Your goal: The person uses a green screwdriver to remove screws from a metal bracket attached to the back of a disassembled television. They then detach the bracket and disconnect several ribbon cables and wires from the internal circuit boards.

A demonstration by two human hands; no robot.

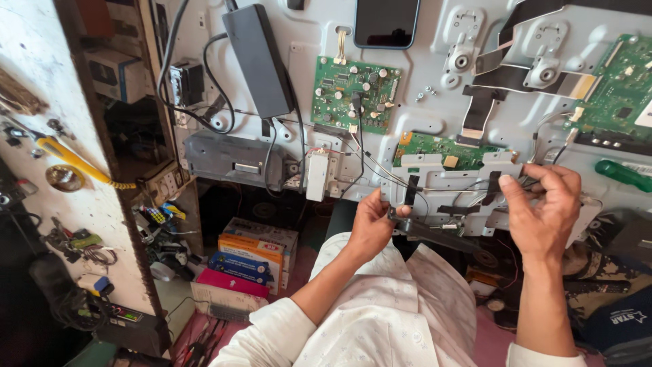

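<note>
A grey metal back panel of a flat screen lies across the work area, with green circuit boards fixed to it. My left hand grips the panel's near edge by a grey metal bracket. My right hand pinches a thin bundle of wires at the bracket's right end. A long narrow green board sits just beyond the bracket. Black flat ribbon cables run across the panel.
A black power adapter and a dark phone rest on the panel's far side. A green-handled screwdriver lies at right. Coloured boxes sit on the floor at left, beside a wall hung with tools.
</note>
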